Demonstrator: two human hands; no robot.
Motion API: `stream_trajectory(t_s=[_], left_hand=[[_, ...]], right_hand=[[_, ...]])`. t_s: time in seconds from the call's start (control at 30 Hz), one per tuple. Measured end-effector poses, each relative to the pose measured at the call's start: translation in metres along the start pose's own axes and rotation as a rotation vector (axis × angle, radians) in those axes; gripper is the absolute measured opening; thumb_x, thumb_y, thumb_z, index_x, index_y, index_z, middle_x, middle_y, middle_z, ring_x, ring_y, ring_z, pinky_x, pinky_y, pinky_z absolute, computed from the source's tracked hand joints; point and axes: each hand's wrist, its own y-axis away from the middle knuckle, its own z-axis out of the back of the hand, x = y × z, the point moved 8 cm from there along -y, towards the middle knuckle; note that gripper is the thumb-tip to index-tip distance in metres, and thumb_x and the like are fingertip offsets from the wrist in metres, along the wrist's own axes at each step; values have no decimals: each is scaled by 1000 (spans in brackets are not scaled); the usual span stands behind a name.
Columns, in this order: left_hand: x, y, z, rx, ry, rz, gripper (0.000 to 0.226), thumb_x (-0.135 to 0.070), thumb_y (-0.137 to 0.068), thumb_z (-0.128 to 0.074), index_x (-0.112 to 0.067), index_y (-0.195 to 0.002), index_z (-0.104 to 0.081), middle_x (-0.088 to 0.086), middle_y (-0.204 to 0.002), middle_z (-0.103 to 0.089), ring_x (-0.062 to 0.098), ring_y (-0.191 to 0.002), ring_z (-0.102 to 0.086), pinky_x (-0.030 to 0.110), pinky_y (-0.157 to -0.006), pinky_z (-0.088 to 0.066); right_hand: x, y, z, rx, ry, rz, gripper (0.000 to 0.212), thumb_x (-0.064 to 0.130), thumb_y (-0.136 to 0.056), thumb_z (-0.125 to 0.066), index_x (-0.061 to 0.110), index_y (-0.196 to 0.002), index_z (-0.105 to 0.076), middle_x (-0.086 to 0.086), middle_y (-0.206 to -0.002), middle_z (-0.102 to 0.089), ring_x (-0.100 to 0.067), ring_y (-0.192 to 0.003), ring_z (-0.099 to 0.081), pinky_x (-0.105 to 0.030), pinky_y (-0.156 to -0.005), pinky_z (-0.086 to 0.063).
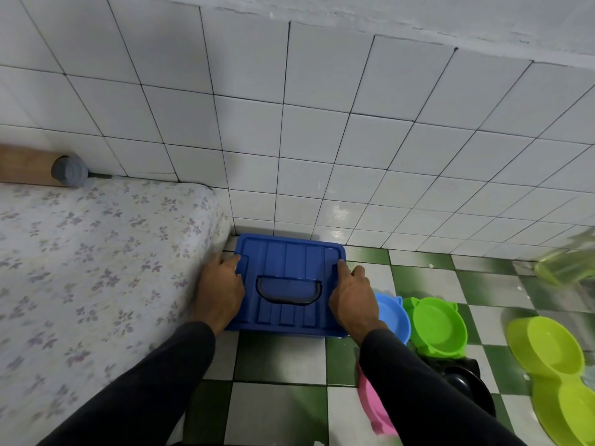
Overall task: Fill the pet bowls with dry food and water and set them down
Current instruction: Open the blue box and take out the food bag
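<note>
A floral mattress (96, 252) fills the 9 o'clock side. The left hand (222, 286) grips the left edge of the blue storage box (286, 284) at centre, lid shut; the right hand (352, 299) grips its right edge, fingers curled over the rim. At 3 o'clock on the checkered floor (280, 358) lie a blue bowl (394, 320), a green bowl (439, 326) and a lime double bowl (557, 365); a pink bowl (373, 407) sits at 5 o'clock, half hidden by the sleeve

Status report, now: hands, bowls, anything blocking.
Left hand and right hand grip the sides of the blue bin's lid, still on. Blue bowl and green bowl empty on floor. Nothing blocking.
</note>
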Motion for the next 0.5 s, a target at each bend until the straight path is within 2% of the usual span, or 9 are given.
stream_trajectory(t_s=[0.17,0.23,0.3,0.33,0.4,0.5], left_hand=[[-3,-2,7,13,18,19,47,-2,-99,-56,-5,-146,-54,18,-124,-58,28,-101,-58,25,-83,-41],[-6,-4,16,-14,47,23,48,1,-97,-54,-4,-144,-56,20,-123,-59,29,-102,-59,26,-85,-43],[-6,-7,29,-58,89,29,47,2,-96,-54,-3,-143,-57,21,-123,-58,29,-101,-60,25,-85,-43],[-6,-9,37,-83,107,30,47,2,-95,-54,-2,-142,-58,20,-122,-57,27,-98,-59,24,-84,-43],[-6,-12,56,-139,127,24,45,2,-96,-54,-1,-141,-58,19,-117,-56,21,-89,-54,21,-79,-41],[2,-16,90,-228,115,44,42,1,-99,-53,-2,-140,-59,19,-113,-57,16,-86,-48,22,-75,-38]], right_hand=[[5,2,7,-40,-45,6,71,13,-95,-58,16,-157,-23,-18,-133,-41,-35,-117,-51,-41,-98,-48],[11,4,17,-100,-94,6,63,14,-96,-53,17,-154,-28,-19,-129,-42,-39,-111,-55,-44,-92,-49],[19,7,30,-162,-183,9,53,15,-96,-50,15,-147,-38,-19,-122,-45,-41,-98,-57,-43,-79,-48],[24,8,37,-186,-227,17,49,15,-94,-51,14,-142,-43,-18,-118,-46,-41,-90,-56,-39,-73,-44],[35,9,51,-228,-306,37,43,14,-91,-53,13,-134,-49,-13,-109,-49,-33,-79,-49,-34,-70,-37],[63,13,68,-282,-416,106,41,15,-88,-54,14,-129,-53,-8,-101,-51,-24,-82,-45,-31,-74,-36]])
